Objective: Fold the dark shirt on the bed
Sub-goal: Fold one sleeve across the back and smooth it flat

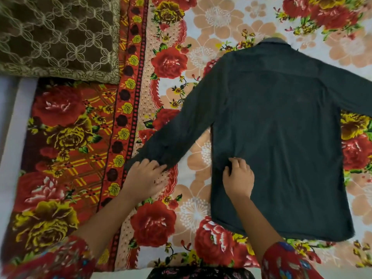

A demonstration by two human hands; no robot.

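Observation:
The dark shirt (281,127) lies flat and back-up on the flowered bedsheet (201,208), collar at the far end, hem near me. Its left sleeve (177,129) stretches out diagonally toward the lower left; the right sleeve runs off the frame's right edge. My left hand (146,178) rests at the cuff end of the left sleeve, fingers curled onto the fabric. My right hand (238,176) sits on the shirt's body near its left side seam, fingers bent and pinching a small pucker of cloth.
A brown patterned pillow (58,37) lies at the far left corner. The bed's left edge (12,137) runs down the left side, its near edge (124,273) just below my arms.

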